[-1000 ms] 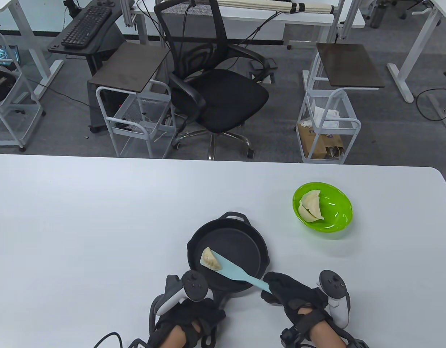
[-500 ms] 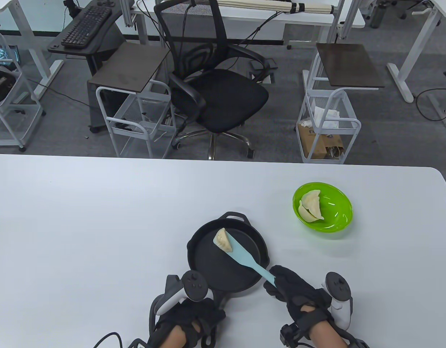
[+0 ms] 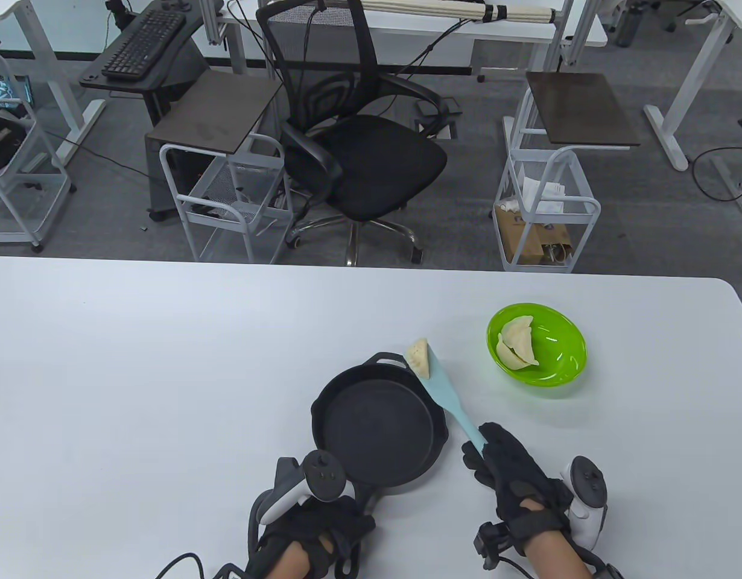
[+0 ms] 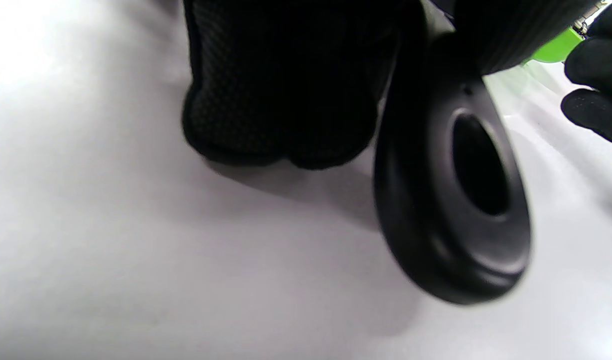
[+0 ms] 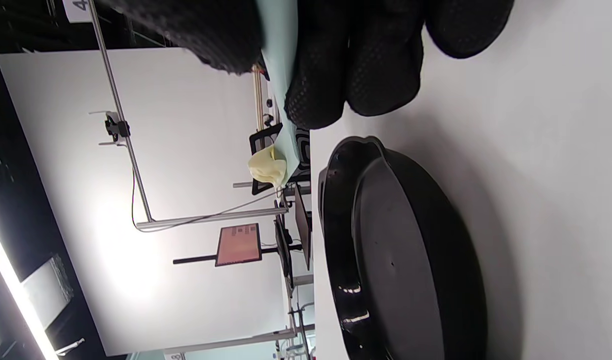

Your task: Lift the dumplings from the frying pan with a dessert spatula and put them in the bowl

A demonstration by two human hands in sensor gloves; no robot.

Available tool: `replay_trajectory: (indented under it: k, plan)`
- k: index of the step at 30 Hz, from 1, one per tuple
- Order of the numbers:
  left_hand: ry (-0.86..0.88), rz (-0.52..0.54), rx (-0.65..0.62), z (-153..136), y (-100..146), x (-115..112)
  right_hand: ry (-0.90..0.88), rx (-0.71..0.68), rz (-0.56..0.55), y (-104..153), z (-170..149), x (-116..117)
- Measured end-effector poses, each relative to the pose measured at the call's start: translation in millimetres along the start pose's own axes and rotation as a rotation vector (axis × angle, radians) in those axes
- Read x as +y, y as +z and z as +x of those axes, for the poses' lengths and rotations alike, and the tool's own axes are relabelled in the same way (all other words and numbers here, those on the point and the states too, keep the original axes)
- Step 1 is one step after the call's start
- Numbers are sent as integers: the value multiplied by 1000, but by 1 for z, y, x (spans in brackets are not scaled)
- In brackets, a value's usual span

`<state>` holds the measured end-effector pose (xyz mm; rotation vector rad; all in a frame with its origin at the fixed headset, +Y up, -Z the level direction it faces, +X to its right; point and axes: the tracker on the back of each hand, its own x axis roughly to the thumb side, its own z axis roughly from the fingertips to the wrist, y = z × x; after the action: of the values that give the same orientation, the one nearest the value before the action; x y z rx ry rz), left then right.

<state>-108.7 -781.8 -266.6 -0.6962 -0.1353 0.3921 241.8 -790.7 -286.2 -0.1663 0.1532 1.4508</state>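
The frying pan (image 3: 380,428) is matte black all over, inside and out, with small white glints on its rim in the right wrist view (image 5: 401,250). The dessert spatula (image 3: 446,398) is pale turquoise, and the same tint shows between the black fingers (image 5: 321,75) of the right hand (image 3: 507,476). Beyond those fingers, on the blade, the dumpling (image 3: 418,357) is creamy off-white with a yellowish cast. The bowl (image 3: 564,362) is bright lime green and holds two dumplings (image 3: 516,347) of the same pale cream. Both gloves are black with a fine dotted mesh weave, also on the left hand (image 3: 310,531). The trackers (image 3: 579,500) are white and dark grey. The table (image 3: 166,362) is plain white.
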Motion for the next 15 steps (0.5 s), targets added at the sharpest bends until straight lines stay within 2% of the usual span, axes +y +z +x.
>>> replay_trajectory:
  k: [15]
  plan:
    - [2, 2, 0, 0, 0, 0, -94, -60, -205, -3, 5, -35]
